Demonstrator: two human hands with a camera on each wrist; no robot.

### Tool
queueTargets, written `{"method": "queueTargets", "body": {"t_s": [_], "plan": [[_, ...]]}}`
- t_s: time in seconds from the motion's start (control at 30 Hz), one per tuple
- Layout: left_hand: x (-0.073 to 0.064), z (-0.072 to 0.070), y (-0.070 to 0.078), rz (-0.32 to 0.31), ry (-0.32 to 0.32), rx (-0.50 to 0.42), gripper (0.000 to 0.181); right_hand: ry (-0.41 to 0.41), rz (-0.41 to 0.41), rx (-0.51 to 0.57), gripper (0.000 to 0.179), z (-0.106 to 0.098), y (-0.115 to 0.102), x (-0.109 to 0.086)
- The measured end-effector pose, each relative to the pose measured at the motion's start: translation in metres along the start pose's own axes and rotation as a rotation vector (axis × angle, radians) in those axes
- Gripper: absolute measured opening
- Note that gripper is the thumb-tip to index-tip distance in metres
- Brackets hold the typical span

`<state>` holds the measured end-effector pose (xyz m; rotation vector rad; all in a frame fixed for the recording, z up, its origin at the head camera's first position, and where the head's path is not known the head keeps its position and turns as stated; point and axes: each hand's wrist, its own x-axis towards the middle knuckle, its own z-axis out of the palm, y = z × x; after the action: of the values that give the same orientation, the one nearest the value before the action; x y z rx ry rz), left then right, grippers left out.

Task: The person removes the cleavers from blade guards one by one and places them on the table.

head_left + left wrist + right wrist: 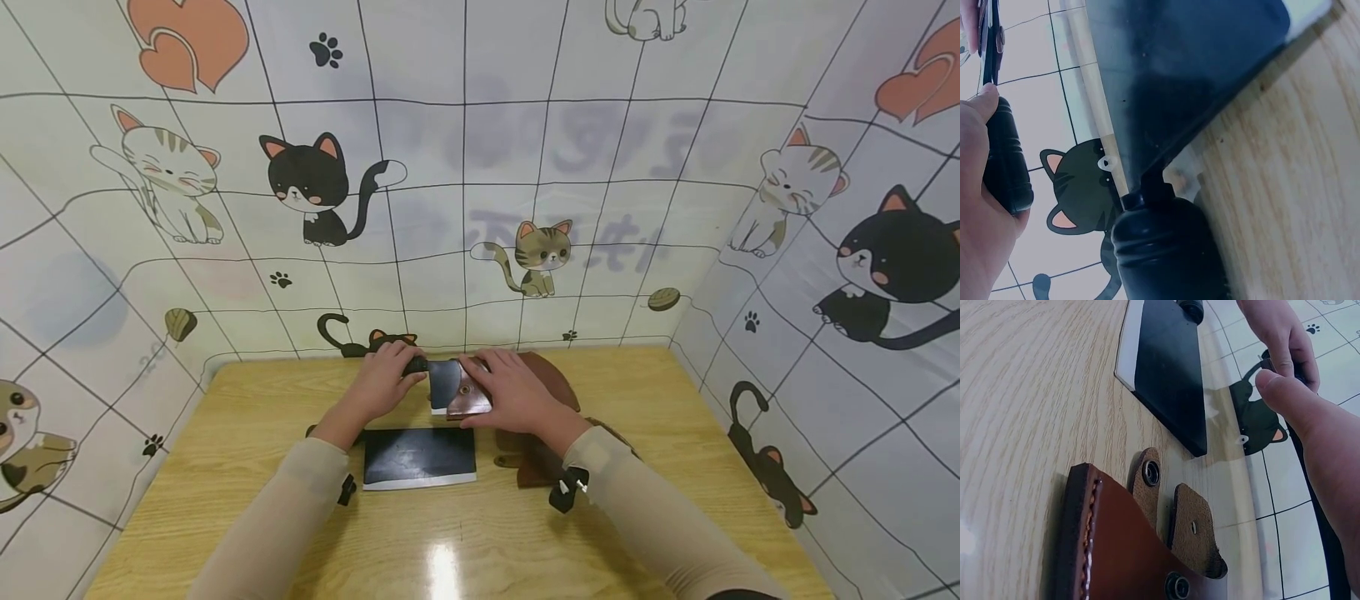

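My left hand [381, 382] grips the black ridged handle [1007, 156] of a cleaver, whose dark blade [444, 382] points right. Over the blade's far end sits a brown leather sheath [471, 400] with a snap stud, held by my right hand [513, 393] with the thumb across the near face. Part of the blade shows between the sheath and the handle. Closer to me, a second, bare cleaver [420, 457] lies flat with its pale edge facing me; its black handle [1166, 256] runs to the left, partly under my left wrist.
A second brown leather sheath [1129, 550] with stitched edge and snap straps lies under my right forearm. Another rounded brown leather piece [553, 379] shows behind my right hand. The wooden table [450, 533] meets a cat-print cloth wall [465, 275] at the back.
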<state>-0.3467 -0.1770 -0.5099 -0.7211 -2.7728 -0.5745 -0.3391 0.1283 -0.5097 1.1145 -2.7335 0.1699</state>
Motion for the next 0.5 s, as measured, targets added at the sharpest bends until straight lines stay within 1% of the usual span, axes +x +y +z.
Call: {"method": "queueTargets", "body": {"t_s": [0.23,0.5], "plan": [[0.0011,0.0008,-0.0020,-0.001,-0.011,0.007,0.038,-0.002,0.004,0.020,0.117,-0.0018,-0.0004,-0.0008],[0.0010,0.0007,-0.0007,-0.003,-0.011,0.012,0.039,-0.018,0.019,0.030,0.117,-0.0038,-0.0020,-0.0017]]}}
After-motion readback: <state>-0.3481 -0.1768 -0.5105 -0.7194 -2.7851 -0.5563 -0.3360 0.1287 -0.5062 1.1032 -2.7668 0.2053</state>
